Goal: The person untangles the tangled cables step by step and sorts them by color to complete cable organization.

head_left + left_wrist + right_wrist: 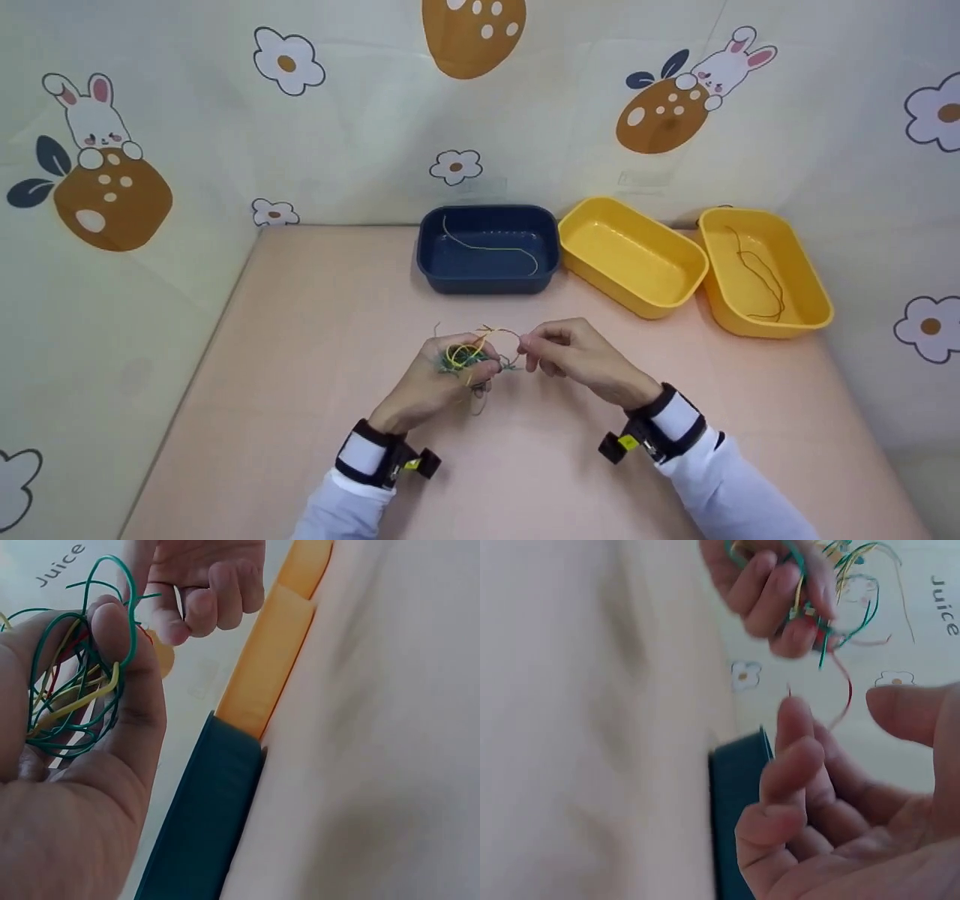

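Specifically, in front of the navy tray, the left hand grips tangled, looped green, yellow and red wires; right hand: grip cannot be determined.

Soft, diffuse light evens out the head pic, fairly bright, w/ faint shadows on the surface and small glints in the middle yellow tub, approx. 3 o'clock. Sleeves at 7 and 4 o'clock read brightest; thin wires blur together nr. ctr. L wrist pic: dimmer, greyish, soft-edged dark patches at approx. 2 and 5 o'clock. R wrist pic: hazy, surface at 9 o'clock smeared out of focus, wires soft toward 2, near fingers slightly soft at 4.
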The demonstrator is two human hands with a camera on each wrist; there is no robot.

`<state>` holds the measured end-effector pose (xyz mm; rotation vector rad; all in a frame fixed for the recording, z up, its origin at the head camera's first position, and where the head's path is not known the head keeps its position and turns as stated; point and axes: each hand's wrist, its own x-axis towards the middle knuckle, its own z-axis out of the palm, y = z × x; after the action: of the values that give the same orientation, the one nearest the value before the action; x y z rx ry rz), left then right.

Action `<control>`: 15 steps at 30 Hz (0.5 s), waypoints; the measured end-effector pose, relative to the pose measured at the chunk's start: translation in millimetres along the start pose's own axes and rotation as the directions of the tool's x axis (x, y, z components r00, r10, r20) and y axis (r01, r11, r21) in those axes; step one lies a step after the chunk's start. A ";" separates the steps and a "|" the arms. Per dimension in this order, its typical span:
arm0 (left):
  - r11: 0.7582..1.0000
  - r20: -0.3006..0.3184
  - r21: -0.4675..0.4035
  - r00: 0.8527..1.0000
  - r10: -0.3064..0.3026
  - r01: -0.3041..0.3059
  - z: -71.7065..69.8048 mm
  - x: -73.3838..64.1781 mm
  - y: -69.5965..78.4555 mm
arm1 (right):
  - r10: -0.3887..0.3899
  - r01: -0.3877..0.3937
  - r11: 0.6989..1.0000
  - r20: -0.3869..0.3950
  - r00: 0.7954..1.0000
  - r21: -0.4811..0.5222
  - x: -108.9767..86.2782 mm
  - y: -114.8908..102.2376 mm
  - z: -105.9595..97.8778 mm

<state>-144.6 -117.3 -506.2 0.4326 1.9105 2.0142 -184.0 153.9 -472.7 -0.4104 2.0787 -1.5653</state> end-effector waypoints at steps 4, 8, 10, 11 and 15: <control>1.000 0.010 0.014 1.000 -0.001 0.001 4.9 3.9 -1.3 | 0.049 -0.047 0.963 -0.002 0.999 0.264 -4.0 5.1 3.7; 1.000 -0.024 0.011 1.000 -0.009 0.009 4.4 4.4 -3.5 | 0.040 -0.026 0.897 -0.022 0.999 0.442 -7.4 11.1 3.4; 1.000 -0.041 0.009 0.999 -0.019 0.019 3.1 4.2 -3.9 | 0.016 0.008 0.876 -0.047 0.999 0.482 -10.2 13.6 1.2; 1.000 -0.047 0.007 0.999 -0.023 0.023 2.3 4.2 -4.0 | 0.004 0.026 0.868 -0.060 0.998 0.496 -11.6 14.8 0.1; 1.000 -0.054 0.006 0.998 -0.028 0.028 -0.9 3.0 -2.6 | -0.030 0.072 0.859 -0.092 0.995 0.506 -17.3 16.5 -2.5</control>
<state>-147.6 -116.6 -508.9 0.3544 1.9451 2.0217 -170.1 169.8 -484.4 -0.2086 1.6188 -2.1080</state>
